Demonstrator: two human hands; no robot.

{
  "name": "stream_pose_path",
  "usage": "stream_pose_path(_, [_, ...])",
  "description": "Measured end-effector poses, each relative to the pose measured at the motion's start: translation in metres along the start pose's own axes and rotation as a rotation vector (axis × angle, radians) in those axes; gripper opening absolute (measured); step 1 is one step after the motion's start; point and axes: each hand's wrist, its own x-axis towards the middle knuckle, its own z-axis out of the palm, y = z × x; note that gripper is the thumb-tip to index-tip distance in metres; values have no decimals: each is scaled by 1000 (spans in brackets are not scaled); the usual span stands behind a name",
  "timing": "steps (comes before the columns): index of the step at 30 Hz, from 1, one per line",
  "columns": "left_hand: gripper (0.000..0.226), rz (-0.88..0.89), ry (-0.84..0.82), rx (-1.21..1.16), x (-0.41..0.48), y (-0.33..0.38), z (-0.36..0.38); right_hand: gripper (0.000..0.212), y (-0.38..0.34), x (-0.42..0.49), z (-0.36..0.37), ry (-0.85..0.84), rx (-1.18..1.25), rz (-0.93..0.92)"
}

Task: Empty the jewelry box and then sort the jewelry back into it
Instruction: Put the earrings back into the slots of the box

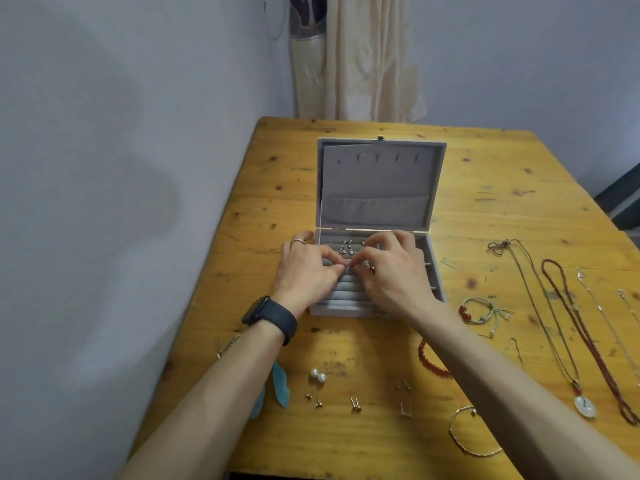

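Head | left hand (306, 273), right hand (394, 273): fingers pinch small piece (347, 268) | over jewelry box (381, 178)

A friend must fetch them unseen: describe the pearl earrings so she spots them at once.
On the wooden table, look on the near side of the open grey jewelry box. The pearl earrings lie right of a teal piece, just beyond the small metal studs; they alone are two white glossy balls.
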Motion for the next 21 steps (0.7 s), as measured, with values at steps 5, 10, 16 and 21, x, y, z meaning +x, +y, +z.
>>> stream_pose_path(5, [16, -54, -81, -6, 8, 0, -1, 24, 0, 6, -3, -25, -56, -26])
stream_pose_path(10, [11, -71, -97, -16, 19, -6, 8, 25, 0, 12, -5, -66, -37, -22])
stream_pose_path(16, [11, -101, -85, -80, 26, -13, 21, 24, 0, 14, -3, -53, 3, -9])
stream_pose_path(21, [16, -101, -23, -65, 15, -4, 14, 20, -4, 14, -3, 21, 18, 13])
